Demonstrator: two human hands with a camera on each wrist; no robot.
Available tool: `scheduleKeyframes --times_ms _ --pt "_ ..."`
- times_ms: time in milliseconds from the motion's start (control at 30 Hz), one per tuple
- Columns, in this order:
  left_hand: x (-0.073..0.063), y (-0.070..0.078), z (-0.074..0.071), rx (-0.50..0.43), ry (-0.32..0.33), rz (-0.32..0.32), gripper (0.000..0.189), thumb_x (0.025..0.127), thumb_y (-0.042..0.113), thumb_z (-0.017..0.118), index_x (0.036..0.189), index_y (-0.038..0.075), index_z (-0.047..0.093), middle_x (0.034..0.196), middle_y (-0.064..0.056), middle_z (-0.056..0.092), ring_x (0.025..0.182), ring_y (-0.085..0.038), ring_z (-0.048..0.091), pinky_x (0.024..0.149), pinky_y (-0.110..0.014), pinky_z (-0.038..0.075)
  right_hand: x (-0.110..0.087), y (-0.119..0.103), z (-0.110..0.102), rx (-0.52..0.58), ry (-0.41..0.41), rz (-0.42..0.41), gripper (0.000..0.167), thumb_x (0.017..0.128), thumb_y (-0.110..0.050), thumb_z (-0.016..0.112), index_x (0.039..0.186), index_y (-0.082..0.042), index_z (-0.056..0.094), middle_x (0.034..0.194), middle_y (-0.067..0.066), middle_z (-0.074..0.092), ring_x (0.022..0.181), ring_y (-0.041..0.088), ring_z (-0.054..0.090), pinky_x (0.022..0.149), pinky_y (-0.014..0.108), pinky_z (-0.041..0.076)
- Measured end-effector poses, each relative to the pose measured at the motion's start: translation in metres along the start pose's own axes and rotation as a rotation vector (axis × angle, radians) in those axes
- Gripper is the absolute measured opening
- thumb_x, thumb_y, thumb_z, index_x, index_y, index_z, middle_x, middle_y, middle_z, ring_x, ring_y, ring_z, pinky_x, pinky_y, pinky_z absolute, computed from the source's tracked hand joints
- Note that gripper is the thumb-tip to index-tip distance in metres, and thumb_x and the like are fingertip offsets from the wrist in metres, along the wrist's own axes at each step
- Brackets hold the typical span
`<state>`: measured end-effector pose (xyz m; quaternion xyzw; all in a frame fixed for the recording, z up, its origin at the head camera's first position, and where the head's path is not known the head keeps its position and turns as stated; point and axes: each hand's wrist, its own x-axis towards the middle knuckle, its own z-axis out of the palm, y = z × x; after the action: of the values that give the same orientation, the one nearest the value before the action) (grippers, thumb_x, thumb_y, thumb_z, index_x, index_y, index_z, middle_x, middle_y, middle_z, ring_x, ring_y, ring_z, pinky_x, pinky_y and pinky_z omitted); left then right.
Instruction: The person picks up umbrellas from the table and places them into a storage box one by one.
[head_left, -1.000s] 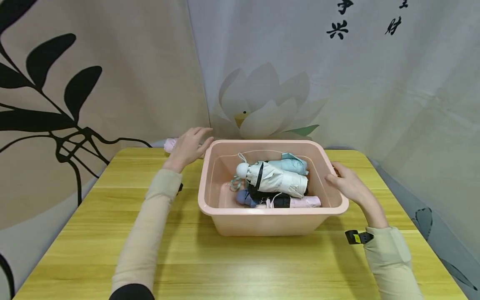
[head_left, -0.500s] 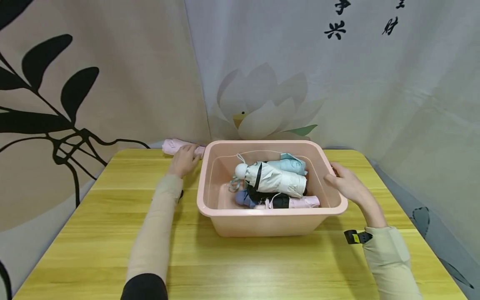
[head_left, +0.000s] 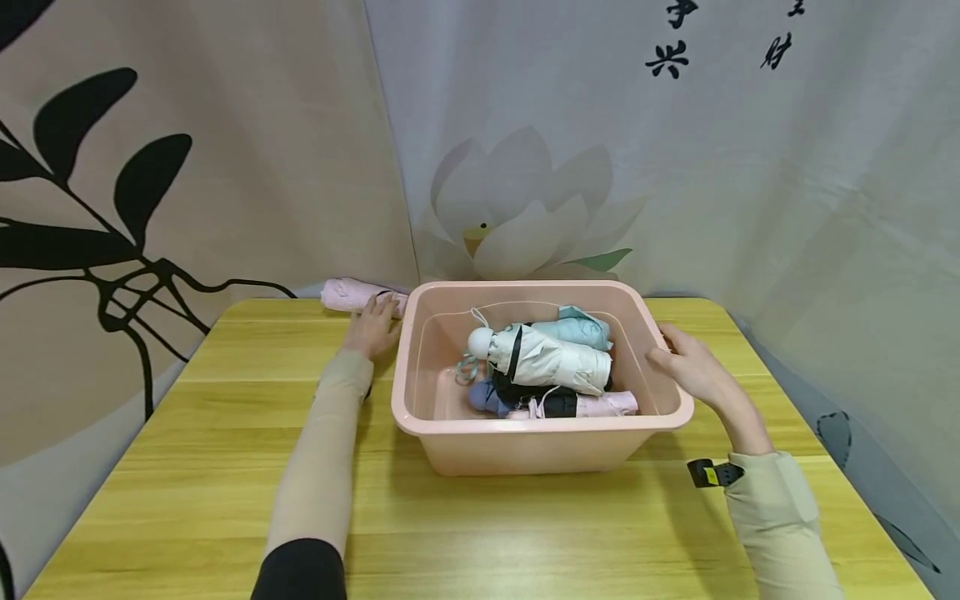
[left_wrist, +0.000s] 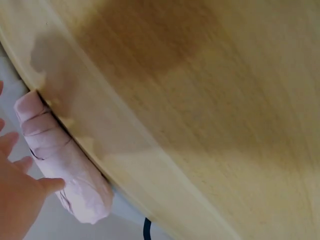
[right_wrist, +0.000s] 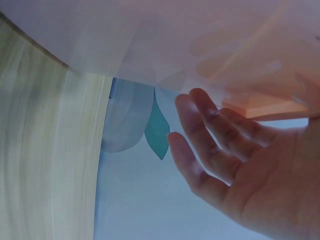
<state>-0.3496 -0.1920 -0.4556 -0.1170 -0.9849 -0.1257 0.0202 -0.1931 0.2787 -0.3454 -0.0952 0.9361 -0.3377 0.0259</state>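
Note:
My left hand (head_left: 372,327) reaches to the back left table edge, its fingertips at a folded pink umbrella (head_left: 348,294). In the left wrist view the fingers are spread, and the thumb overlaps the pink umbrella (left_wrist: 75,180) along the table's edge. My right hand (head_left: 703,367) holds the right rim of a pink plastic tub (head_left: 525,427), thumb over the rim and fingers outside below it. Inside the tub lie a white folded umbrella (head_left: 566,362), a light blue one (head_left: 581,330), a pink one (head_left: 609,405) and dark blue and black bundles, partly covered.
The tub stands on a yellow wood-grain table (head_left: 480,533), near its back edge. Behind it hangs a printed cloth (head_left: 525,100) with a lotus and dark leaves, close to the table's far edge.
My left hand has come down from above the table's back edge toward me, uncovering more of the pink umbrella, its fingers now at its near side. My right hand stays on the tub rim.

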Motion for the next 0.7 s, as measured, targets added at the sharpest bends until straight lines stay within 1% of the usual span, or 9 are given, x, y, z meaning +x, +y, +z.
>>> scheduleKeyframes --times_ms 100,167,233,333,400,500,633,700 --pt "-0.0013 0.0021 0.0001 -0.012 -0.055 -0.047 0.059 0.099 0.035 0.037 0.149 0.007 0.026 0.158 -0.014 0.021 0.146 -0.041 0.010 0.109 -0.073 0.011 0.0000 -0.0004 -0.0003 -0.003 -0.002 0.003 0.049 0.096 -0.019 0.042 0.136 0.008 0.039 0.127 0.032 0.054 0.110 0.043 0.057 0.092 0.053 0.047" --pt "-0.0021 0.0033 0.0003 -0.014 -0.073 -0.066 0.059 0.099 0.036 0.036 0.149 0.008 0.025 0.158 -0.014 0.021 0.146 -0.041 0.009 0.108 -0.074 0.008 0.0001 -0.0006 -0.0004 -0.006 -0.002 0.005 0.048 0.096 -0.019 0.042 0.136 0.008 0.040 0.127 0.032 0.054 0.110 0.043 0.057 0.092 0.053 0.047" --pt "-0.0029 0.0043 -0.0005 0.001 -0.064 -0.063 0.058 0.098 0.036 0.038 0.149 0.008 0.027 0.157 -0.014 0.024 0.144 -0.044 0.013 0.108 -0.074 0.010 0.0002 -0.0006 -0.0005 -0.007 -0.003 0.008 0.049 0.096 -0.019 0.042 0.136 0.008 0.039 0.127 0.032 0.054 0.110 0.043 0.057 0.092 0.053 0.047" --pt "-0.0026 0.0051 -0.0017 0.049 -0.021 -0.046 0.059 0.097 0.034 0.041 0.148 0.008 0.029 0.151 -0.018 0.033 0.136 -0.048 0.023 0.106 -0.073 0.018 0.0005 -0.0002 -0.0007 -0.006 -0.006 0.008 0.049 0.097 -0.020 0.041 0.137 0.008 0.039 0.127 0.032 0.053 0.111 0.043 0.057 0.092 0.054 0.047" --pt "-0.0020 0.0056 -0.0029 0.080 -0.008 -0.041 0.060 0.096 0.034 0.043 0.148 0.008 0.029 0.147 -0.020 0.035 0.132 -0.049 0.026 0.103 -0.073 0.022 0.0003 -0.0003 -0.0009 -0.003 -0.010 0.011 0.050 0.097 -0.020 0.041 0.138 0.008 0.038 0.128 0.032 0.052 0.111 0.044 0.057 0.092 0.055 0.047" --pt "-0.0011 0.0061 -0.0044 0.119 -0.024 -0.052 0.060 0.096 0.035 0.043 0.147 0.008 0.030 0.145 -0.022 0.035 0.131 -0.050 0.026 0.100 -0.073 0.024 0.0000 -0.0006 -0.0012 -0.001 -0.013 0.015 0.050 0.097 -0.020 0.040 0.138 0.008 0.037 0.129 0.032 0.052 0.111 0.043 0.057 0.092 0.055 0.047" --pt "-0.0014 0.0058 -0.0034 0.156 -0.067 -0.082 0.058 0.097 0.038 0.042 0.147 0.010 0.033 0.141 -0.027 0.032 0.131 -0.051 0.024 0.102 -0.075 0.021 0.0000 -0.0013 -0.0010 -0.010 -0.009 0.015 0.050 0.097 -0.021 0.041 0.138 0.007 0.038 0.128 0.032 0.053 0.111 0.043 0.057 0.092 0.054 0.047" --pt "-0.0023 0.0059 -0.0020 0.167 -0.070 -0.093 0.056 0.097 0.038 0.041 0.146 0.011 0.035 0.141 -0.028 0.030 0.131 -0.051 0.023 0.102 -0.074 0.019 0.0005 -0.0012 -0.0007 -0.014 -0.005 0.008 0.049 0.097 -0.020 0.042 0.137 0.007 0.039 0.127 0.032 0.054 0.110 0.042 0.057 0.091 0.053 0.047"
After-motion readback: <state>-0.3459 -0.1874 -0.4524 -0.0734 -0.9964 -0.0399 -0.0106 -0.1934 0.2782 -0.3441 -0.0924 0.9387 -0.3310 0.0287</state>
